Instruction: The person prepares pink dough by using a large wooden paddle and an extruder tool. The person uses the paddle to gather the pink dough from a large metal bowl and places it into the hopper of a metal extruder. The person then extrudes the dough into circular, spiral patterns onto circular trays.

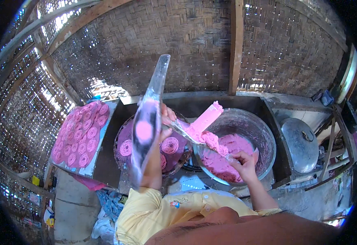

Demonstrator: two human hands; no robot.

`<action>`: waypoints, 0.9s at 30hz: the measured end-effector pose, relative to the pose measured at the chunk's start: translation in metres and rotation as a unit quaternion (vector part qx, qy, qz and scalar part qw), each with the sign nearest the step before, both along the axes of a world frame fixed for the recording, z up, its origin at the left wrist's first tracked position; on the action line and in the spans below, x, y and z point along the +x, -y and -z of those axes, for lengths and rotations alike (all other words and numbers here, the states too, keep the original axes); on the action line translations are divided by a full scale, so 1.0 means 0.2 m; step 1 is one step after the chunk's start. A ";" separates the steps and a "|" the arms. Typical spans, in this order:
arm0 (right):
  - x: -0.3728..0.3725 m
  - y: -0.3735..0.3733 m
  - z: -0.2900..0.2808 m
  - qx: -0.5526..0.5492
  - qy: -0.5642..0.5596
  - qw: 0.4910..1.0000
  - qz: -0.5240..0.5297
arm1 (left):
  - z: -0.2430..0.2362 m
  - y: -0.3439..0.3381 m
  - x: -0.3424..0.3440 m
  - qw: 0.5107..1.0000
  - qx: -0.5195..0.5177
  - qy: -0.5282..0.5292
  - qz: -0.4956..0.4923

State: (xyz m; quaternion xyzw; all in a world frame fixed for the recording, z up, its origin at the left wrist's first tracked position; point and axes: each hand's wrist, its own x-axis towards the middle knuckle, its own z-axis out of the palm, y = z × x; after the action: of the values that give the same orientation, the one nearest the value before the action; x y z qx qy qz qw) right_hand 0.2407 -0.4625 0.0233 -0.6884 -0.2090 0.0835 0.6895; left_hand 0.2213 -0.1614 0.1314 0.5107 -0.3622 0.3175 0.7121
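Note:
A long two-armed hand press (143, 118) is spread apart in front of me, one arm tall and close. A pink plug of dough shows in that arm's round hole. My left hand (167, 119) is closed around the press where the arms come close together. On the other arm, a plunger (208, 116) coated in pink dough points up, with soft dough (211, 140) smeared along the wood. My right hand (244, 164) pinches that arm's far end, above a large metal basin (267, 134) holding pink dough (232, 148).
Behind the press is a round tray (182, 154) with coiled pink noodle rounds, partly hidden. Many more coils lie on a pink sheet (78, 132) at the left. A lidded metal pot (299, 145) stands right of the basin. Woven bamboo walls (154, 36) enclose the bench.

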 end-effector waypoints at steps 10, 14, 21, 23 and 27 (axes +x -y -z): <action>-0.07 -0.05 -0.01 0.018 -0.058 0.998 0.013 | -0.03 0.18 -0.22 0.975 0.202 -0.005 -0.091; -0.14 -0.07 -0.06 0.026 -0.064 0.997 0.022 | -0.06 0.20 -0.23 0.883 0.390 0.114 -0.234; -0.03 0.08 -0.09 -0.097 0.033 0.986 0.133 | 0.08 -0.07 -0.33 0.946 0.130 -0.126 -0.271; 0.01 0.13 -0.06 -0.294 0.230 0.907 0.195 | 0.07 -0.23 -0.46 0.858 0.125 -0.136 -0.480; 0.03 -0.13 -0.05 -0.326 0.455 0.807 0.189 | -0.07 -0.43 -0.81 0.844 -0.060 0.091 -0.524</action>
State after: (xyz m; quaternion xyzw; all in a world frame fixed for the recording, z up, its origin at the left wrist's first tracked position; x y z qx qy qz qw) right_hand 0.2461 -0.4370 0.0326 -0.8577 -0.3248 -0.3078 0.2530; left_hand 0.0588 -0.0753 0.1456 0.5495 -0.0835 0.7097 0.4328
